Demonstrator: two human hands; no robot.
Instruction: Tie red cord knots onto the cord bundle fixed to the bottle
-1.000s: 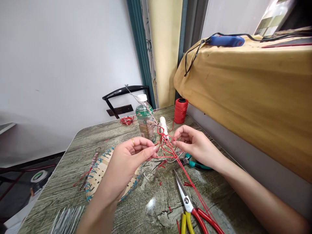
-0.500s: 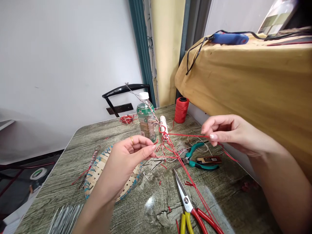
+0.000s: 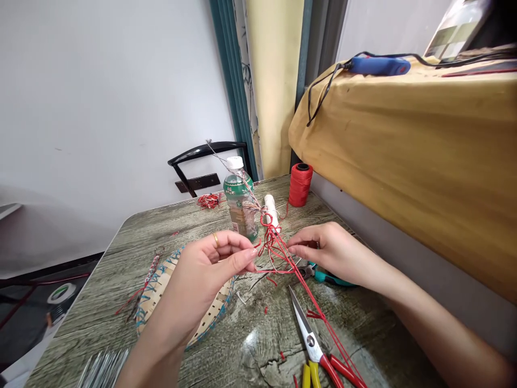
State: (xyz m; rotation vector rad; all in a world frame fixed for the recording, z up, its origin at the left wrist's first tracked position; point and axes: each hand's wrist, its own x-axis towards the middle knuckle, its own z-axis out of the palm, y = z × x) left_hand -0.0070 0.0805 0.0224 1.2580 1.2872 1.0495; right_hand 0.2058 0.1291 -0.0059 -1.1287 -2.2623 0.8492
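Observation:
My left hand (image 3: pixel 220 261) is closed in a pinch on a red cord (image 3: pixel 275 271), which runs right toward a loose knot of red loops (image 3: pixel 270 234). Close to that knot, on its right side, my right hand (image 3: pixel 323 250) has its thumb and forefinger brought together at the red strands; its grip is small and partly hidden. Long red strands (image 3: pixel 315 302) stretch from the knot down to the lower right, passing over red-handled scissors (image 3: pixel 310 340). A braided cord (image 3: pixel 251 188) slants from the knot up past a bottle (image 3: pixel 238 199).
A white spool (image 3: pixel 270 207) and a red thread spool (image 3: pixel 300 186) stand behind the knot. Teal-handled pliers (image 3: pixel 323 276) lie partly under my right hand. A woven tray (image 3: pixel 210 318) is beneath my left forearm, near thin metal wires (image 3: pixel 103 369). A yellow cloth (image 3: pixel 388 129) hangs at right.
My right hand has come left and down from the outstretched red cord to the knot. The cord once pulled out to the right no longer stretches there. My left hand keeps its pinch.

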